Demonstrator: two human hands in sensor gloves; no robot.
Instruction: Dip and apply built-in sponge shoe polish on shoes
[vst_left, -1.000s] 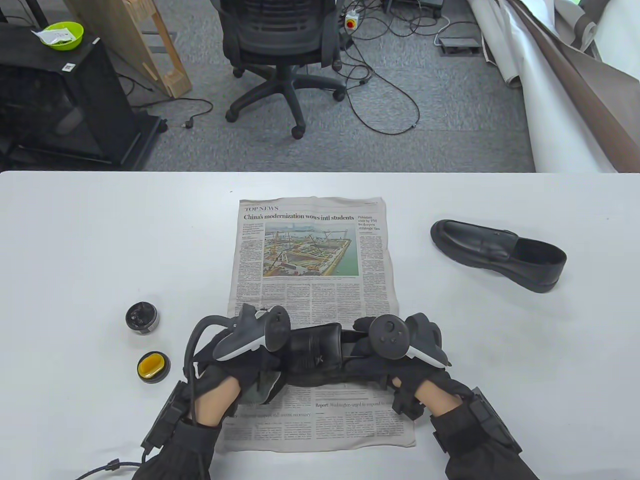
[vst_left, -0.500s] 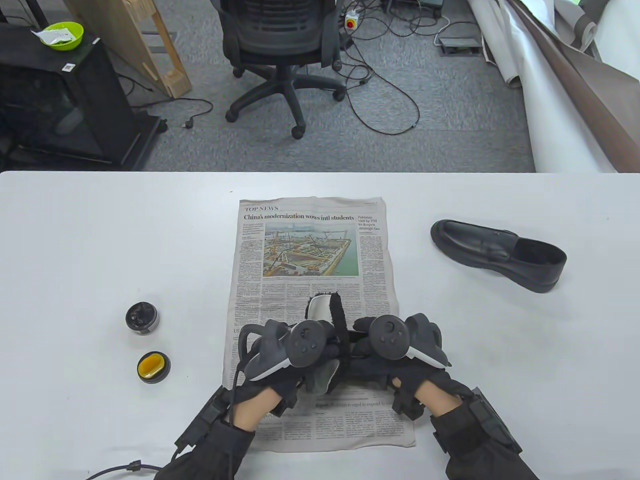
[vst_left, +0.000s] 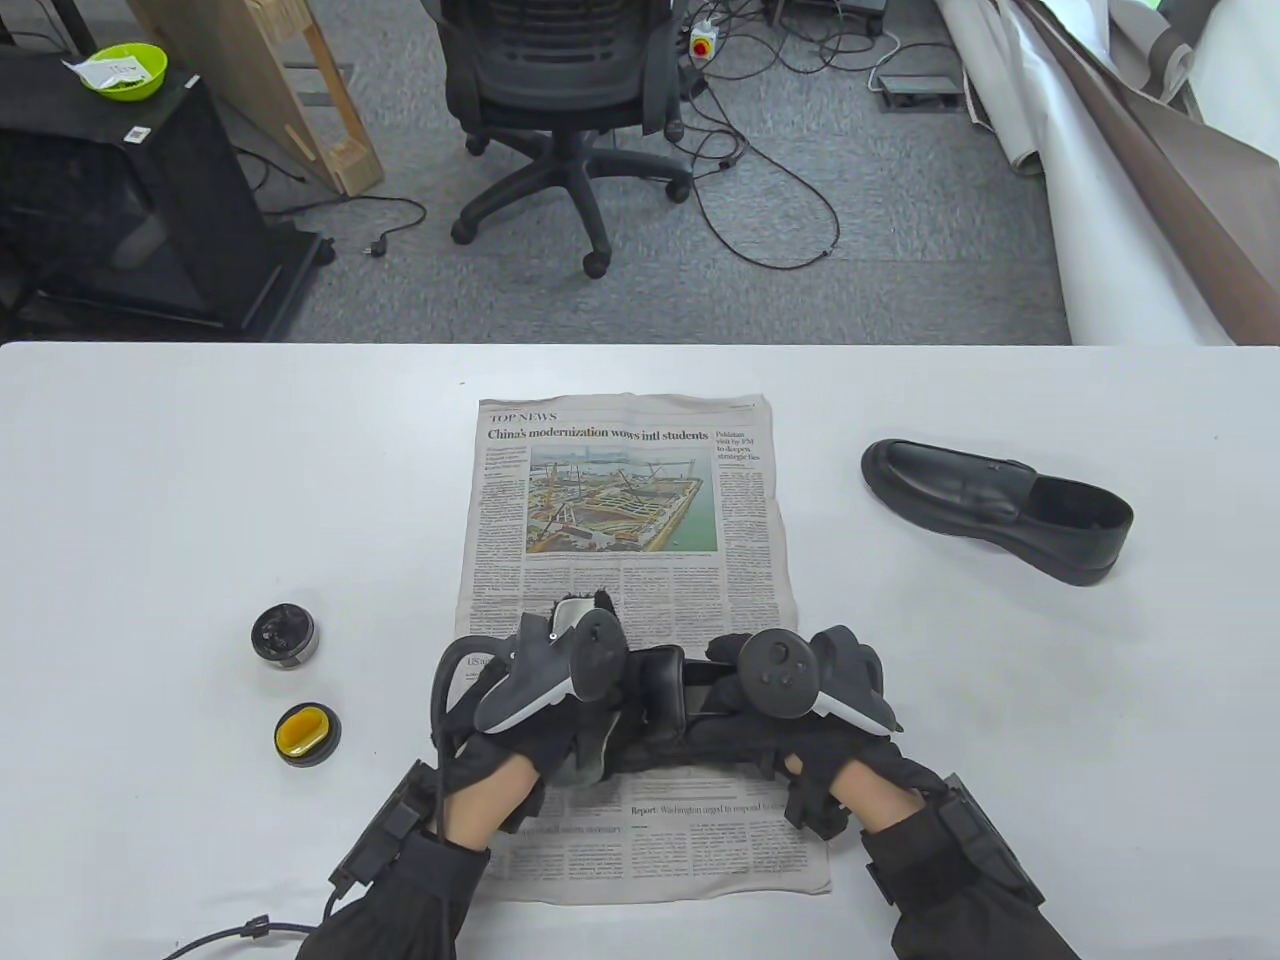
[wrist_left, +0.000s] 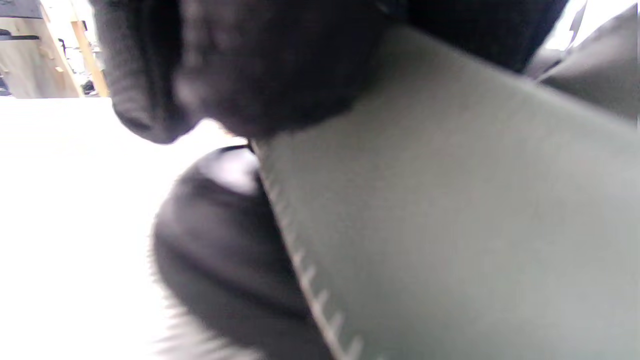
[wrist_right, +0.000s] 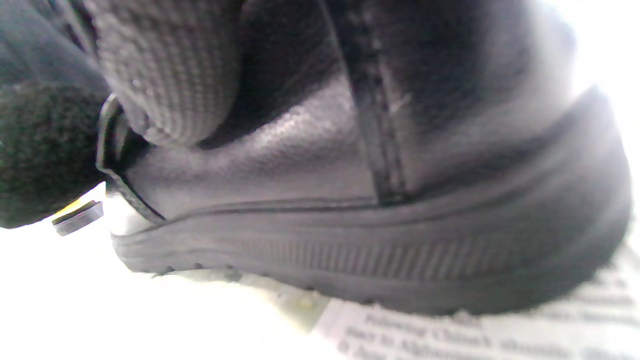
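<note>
Both shoes are glossy black, the far shoe (vst_left: 1000, 510) and the held shoe (vst_left: 655, 700) alike. The newspaper (vst_left: 625, 520) is grey print with a teal-and-tan photo. One tin (vst_left: 285, 636) is black, the lid (vst_left: 307, 734) yellow inside (bright as mustard). The cloth (wrist_left: 450, 210) is grey-green with pale stitching. The table (vst_left: 200, 480) is white.

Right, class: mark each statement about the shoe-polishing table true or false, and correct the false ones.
1. Both shoes lie on the newspaper. False: the second shoe lies on the bare table.
2. The right hand holds the shoe on the newspaper. True.
3. The polish tin stands right of the newspaper. False: it stands left.
4. The left hand holds a grey cloth against the shoe. True.
</note>
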